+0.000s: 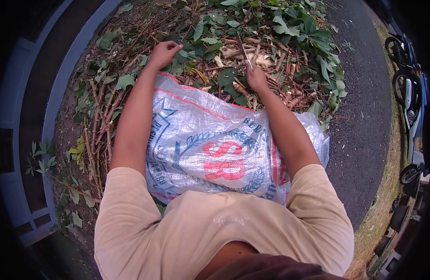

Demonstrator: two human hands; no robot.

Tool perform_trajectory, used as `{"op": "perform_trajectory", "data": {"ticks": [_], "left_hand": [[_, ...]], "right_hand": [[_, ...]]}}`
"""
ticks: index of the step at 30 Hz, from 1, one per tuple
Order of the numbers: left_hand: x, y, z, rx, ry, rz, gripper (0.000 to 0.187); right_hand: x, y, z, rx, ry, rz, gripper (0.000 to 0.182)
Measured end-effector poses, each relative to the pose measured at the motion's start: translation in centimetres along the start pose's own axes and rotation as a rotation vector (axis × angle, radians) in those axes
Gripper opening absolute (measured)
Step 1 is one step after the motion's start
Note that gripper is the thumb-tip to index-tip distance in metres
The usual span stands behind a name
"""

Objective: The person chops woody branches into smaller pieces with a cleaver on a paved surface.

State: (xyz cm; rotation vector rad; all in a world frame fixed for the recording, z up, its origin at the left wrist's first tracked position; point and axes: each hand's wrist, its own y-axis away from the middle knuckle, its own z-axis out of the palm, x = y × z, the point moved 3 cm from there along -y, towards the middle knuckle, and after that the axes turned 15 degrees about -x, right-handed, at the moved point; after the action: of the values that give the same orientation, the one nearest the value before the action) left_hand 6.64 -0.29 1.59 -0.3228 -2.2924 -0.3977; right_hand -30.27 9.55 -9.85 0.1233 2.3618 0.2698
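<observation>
My right hand (pixel 256 78) is closed around the handle of a knife (pixel 243 50), whose blade points up and away from me over the cut stems. Out to the left, my left hand (pixel 164 54) has its fingers pinched together above leaves and twigs; what they hold, if anything, I cannot make out. Beneath the knife lies a heap of short chopped stem pieces (pixel 281 70) around a pale, hacked piece of wood (pixel 261 59). A white woven plastic sack (pixel 191 140) with red and blue print is spread over my lap, below both hands.
Long thin branches (pixel 99 126) lie in a pile at the left. Green leaves (pixel 317 39) cover the ground at the far side. An asphalt strip (pixel 357 121) runs along the right, with parked motorcycles (pixel 407 98) beyond it. A blue-grey structure (pixel 52 93) stands at the left.
</observation>
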Motion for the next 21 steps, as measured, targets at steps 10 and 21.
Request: {"op": "perform_trajectory", "data": {"ticks": [10,21], "left_hand": [[0.2,0.0,-0.5,-0.015,0.028,-0.066,0.041],[-1.5,-1.4,0.4,-0.064,0.038,0.013,0.038]], "right_hand": [[-8.6,3.5,-4.8,0.458,-0.352,-0.355,0.052],[-4.1,1.8,5.5,-0.22,-0.703,0.04,0.055]]}}
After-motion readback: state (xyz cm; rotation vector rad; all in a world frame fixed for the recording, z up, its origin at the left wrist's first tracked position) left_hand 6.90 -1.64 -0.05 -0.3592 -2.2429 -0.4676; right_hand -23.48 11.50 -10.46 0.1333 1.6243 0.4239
